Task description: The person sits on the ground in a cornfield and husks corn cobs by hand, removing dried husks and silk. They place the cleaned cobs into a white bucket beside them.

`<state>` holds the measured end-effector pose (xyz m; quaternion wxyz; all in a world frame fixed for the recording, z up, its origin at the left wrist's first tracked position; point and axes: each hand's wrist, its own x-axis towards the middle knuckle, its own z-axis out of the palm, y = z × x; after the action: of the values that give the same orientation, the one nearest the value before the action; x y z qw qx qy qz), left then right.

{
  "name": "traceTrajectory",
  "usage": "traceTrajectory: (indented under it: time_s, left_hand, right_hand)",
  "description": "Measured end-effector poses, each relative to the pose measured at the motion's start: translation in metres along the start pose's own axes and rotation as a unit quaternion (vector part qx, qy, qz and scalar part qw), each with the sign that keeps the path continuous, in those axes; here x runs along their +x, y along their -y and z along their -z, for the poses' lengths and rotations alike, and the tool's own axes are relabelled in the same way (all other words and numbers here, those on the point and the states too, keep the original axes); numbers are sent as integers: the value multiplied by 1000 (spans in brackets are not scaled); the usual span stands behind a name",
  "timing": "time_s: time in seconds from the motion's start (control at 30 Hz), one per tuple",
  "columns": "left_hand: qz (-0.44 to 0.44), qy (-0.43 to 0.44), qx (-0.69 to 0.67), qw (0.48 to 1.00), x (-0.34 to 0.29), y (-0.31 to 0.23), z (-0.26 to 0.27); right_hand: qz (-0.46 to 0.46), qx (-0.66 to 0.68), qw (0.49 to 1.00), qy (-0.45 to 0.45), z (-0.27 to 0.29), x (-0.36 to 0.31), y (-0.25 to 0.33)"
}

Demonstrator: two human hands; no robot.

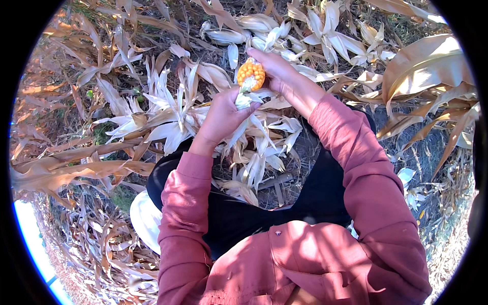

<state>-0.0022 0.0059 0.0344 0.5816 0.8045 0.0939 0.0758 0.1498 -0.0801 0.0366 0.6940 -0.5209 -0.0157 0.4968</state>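
An orange-yellow corn cob [251, 75] with its kernels bare is held up between my two hands, its butt end turned toward me. My right hand [272, 70] wraps round its far right side. At the near end, my left hand [227, 114] is closed on pale husk [246, 99] still joined to the base of the cob. Below the hands lie loose, peeled-back husks [259, 152] on the ground between my legs. Most of the fingers of both hands are hidden behind the cob and husk.
Dry corn stalks and leaves [81, 170] spread at the left. Husk-covered ears [226, 36] lie beyond my hands. Broad dry leaves [424, 68] lean in at the right. A white rounded object [145, 219] sits beside my left leg.
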Motion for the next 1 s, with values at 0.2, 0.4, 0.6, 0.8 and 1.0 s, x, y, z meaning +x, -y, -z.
traceTrajectory:
  time_s: [0.2,0.4,0.6,0.8,1.0]
  left_hand:
    - [46,-60,-108,991,0,-13,-5]
    - [84,44,29,995,4,11,-8]
    - [72,42,-119,989,0,-15,-11]
    - [50,4,-14,999,-6,-2,-10]
    - [44,-55,-37,997,5,6,-8]
  right_hand:
    - [140,-73,987,-38,0,1,11]
    - [465,-537,693,-120,-16,-18,8]
    - [253,-221,937,-97,21,10,10]
    - [286,-232,926,-80,4,-3,7]
    - [374,-313,868,-97,-1,-1,11]
